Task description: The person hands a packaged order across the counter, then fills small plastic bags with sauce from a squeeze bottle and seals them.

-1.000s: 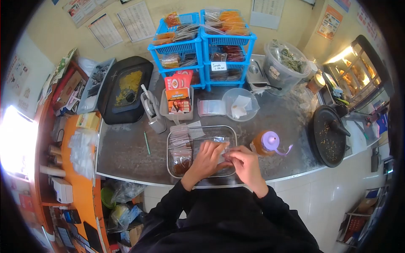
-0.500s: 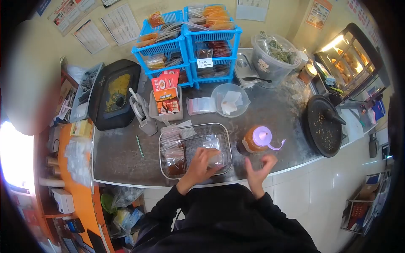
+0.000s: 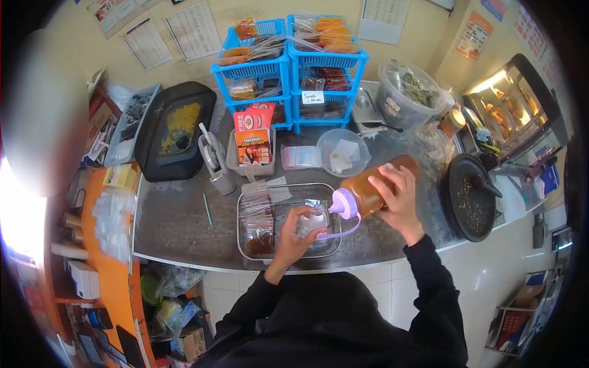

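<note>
My left hand [image 3: 293, 238] pinches a small clear plastic bag [image 3: 311, 222] above the right half of a wire mesh basket [image 3: 284, 203]. My right hand [image 3: 400, 199] is wrapped around a squeeze bottle [image 3: 361, 190] of orange-brown sauce. The bottle is tilted nearly on its side. Its lilac nozzle [image 3: 345, 204] points left toward the bag, and the attached cap hangs by its strap near my left fingertips. Whether sauce is coming out cannot be seen. Filled sachets [image 3: 259, 236] of dark sauce stand in a row in the basket's left half.
Behind the basket are a clear bowl [image 3: 322, 150], a stack of clear bags [image 3: 300, 157] and a tub of red and orange cards [image 3: 253, 147]. A tape dispenser [image 3: 216, 165] stands left. Blue tiered racks [image 3: 326, 58] rise behind; a stone mortar [image 3: 469, 211] sits right.
My right hand has taken hold of the sauce bottle, lifted it and tipped it leftward. My left hand stays at the basket, now with the bag raised between its fingers. The view has shifted slightly.
</note>
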Demonstrator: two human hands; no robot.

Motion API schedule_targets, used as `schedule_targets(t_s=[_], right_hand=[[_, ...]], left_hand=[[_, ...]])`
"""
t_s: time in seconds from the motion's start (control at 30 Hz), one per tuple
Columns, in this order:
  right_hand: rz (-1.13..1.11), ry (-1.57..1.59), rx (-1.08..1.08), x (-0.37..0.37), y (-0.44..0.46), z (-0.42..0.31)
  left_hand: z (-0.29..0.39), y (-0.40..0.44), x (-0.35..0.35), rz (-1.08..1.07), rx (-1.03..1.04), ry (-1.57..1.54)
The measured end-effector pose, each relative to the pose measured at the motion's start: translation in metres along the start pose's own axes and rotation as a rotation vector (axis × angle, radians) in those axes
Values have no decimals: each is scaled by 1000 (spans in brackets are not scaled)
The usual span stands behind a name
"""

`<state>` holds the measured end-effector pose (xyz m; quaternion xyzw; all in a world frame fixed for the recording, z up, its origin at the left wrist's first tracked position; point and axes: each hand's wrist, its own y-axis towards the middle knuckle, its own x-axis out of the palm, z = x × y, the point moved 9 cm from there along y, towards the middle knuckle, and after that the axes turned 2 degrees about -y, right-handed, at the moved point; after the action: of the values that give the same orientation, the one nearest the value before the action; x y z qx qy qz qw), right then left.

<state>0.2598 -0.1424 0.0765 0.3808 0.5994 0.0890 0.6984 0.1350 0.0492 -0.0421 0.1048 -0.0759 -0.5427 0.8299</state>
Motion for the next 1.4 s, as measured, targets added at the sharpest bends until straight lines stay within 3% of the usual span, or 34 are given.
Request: schedule_targets(t_s=[0.27, 0.47, 0.73, 0.93, 1.03, 1.17, 1.27, 1.4], right_hand=[[-6, -302, -292, -23, 34, -18], [-11, -286, -302, -27, 41, -21], [-32, -288, -263, -27, 44, -18], [-45, -290, -221, -29, 38, -14], [-52, -275, -202, -29, 32, -13], [-75, -273, -156, -28, 19, -8], [-143, -134, -1, -27, 8, -6], [-74, 8, 185, -9, -20, -2]], left_hand=[[21, 18, 6, 37, 32, 45], [12, 21, 6, 60, -74, -1], [21, 28, 6, 44, -26, 100], [21, 29, 9, 16, -127, 93], [31, 32, 14, 10, 68, 104], [15, 27, 17, -6, 18, 128], [21, 26, 18, -18, -21, 131], [13, 26, 22, -39, 13, 29]])
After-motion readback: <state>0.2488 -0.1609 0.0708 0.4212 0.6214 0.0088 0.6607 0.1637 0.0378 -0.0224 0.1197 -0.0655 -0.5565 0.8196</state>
